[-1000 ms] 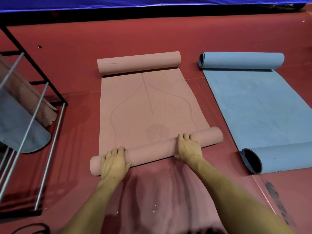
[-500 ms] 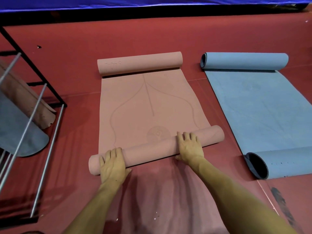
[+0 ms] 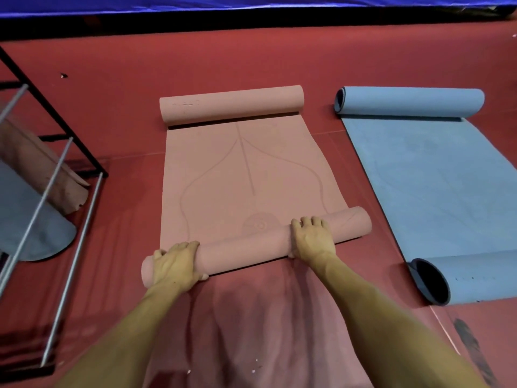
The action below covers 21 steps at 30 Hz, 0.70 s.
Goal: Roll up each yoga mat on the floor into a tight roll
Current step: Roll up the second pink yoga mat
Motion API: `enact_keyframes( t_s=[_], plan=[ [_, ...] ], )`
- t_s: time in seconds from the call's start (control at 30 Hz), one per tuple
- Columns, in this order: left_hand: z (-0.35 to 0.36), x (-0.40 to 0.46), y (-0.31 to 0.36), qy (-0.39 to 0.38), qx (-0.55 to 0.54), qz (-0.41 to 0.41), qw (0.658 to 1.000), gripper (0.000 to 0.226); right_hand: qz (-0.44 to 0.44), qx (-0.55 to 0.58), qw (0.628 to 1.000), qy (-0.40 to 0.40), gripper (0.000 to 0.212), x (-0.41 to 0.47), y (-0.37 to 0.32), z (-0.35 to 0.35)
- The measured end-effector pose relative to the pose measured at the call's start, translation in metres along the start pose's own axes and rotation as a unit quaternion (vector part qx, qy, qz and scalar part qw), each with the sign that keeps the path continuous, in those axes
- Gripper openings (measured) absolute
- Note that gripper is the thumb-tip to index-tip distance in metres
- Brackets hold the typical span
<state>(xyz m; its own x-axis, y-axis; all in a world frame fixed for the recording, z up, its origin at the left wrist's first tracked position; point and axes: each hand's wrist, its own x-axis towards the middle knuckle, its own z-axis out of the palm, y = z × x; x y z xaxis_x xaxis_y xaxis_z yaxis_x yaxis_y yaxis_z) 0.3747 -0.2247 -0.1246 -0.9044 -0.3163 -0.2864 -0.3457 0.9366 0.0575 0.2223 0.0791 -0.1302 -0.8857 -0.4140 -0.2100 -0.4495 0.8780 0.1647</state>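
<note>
Floor: red and carpet-like; I'd expect it to drag on foam and help keep the flat part from sliding.
Blue mat: lies to the right of the pink one, flat in the middle with both ends curled; I judge it not yet rolled.
Pink mat: lies on the floor in front of me, far end curled; it looks soft, light and springy, likely to loosen if pressure drops.
Near roll: sits skewed, its right end farther forward; I'd even it out so the roll doesn't cone.
Rack: on the left, holding rolled mats.
Left hand: curled over the roll's left end, thumb under the near side, gripping it.
Right hand: right of centre, palm on top, fingers bent over the far side, holding it.
Hold: I'd keep both hands wide apart and press down.
</note>
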Motion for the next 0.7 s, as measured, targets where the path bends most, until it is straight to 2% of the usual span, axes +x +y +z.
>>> enact_keyframes(
  t_s=[0.1,0.47,0.6,0.7],
  plan=[
    [-0.007,-0.003,-0.004,-0.039,-0.003,0.002,0.999,0.068,-0.010,-0.004,1.000,-0.013,0.074,-0.005,0.000,-0.005],
    [-0.018,-0.059,-0.018,-0.172,-0.014,0.021,0.985,0.075,0.000,0.023,0.995,-0.100,0.082,-0.091,-0.016,-0.013],
    [-0.010,-0.068,-0.028,-0.181,-0.054,0.006,0.982,0.095,0.011,0.020,0.993,-0.116,0.072,-0.112,-0.021,-0.012],
    [-0.014,-0.070,-0.027,-0.176,-0.068,0.028,0.982,0.091,0.030,0.044,0.992,-0.114,0.056,-0.113,-0.022,-0.008]
  ],
)
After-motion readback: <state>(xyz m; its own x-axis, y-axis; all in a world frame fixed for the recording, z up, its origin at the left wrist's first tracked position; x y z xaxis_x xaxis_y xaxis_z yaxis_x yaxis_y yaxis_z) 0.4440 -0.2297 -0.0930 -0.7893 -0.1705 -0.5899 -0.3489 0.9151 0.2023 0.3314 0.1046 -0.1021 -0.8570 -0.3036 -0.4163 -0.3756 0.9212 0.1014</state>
